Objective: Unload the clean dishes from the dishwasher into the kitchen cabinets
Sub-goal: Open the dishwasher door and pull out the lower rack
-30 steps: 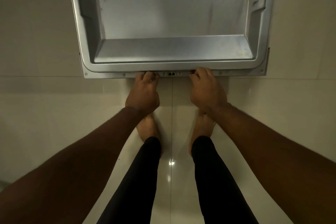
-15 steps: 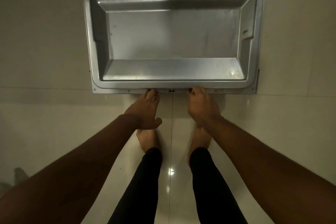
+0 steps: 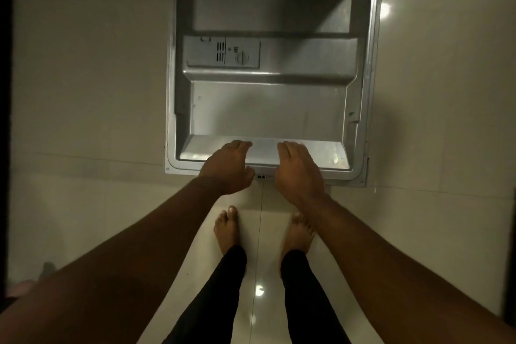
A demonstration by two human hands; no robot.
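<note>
Dishwasher door (image 3: 268, 109) lowered flat, edge toward feet; hands lifted off.

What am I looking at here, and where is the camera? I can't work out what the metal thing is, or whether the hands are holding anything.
The camera sits on the person's head and looks down, so you see their own arms, legs and bare feet on the tiled floor. The big metal tray shape is the inner side of a dishwasher door, folded down open in front of them. The grey panel on it with a round knob is the detergent compartment. At the very top edge you just catch the start of the dishwasher's inside; no dishes can be seen from here. The left hand and the right hand are over the door's near edge, fingers loosely bent. Neither holds anything; whether they touch the door is hard to tell. Nothing lies on the door itself.
</note>
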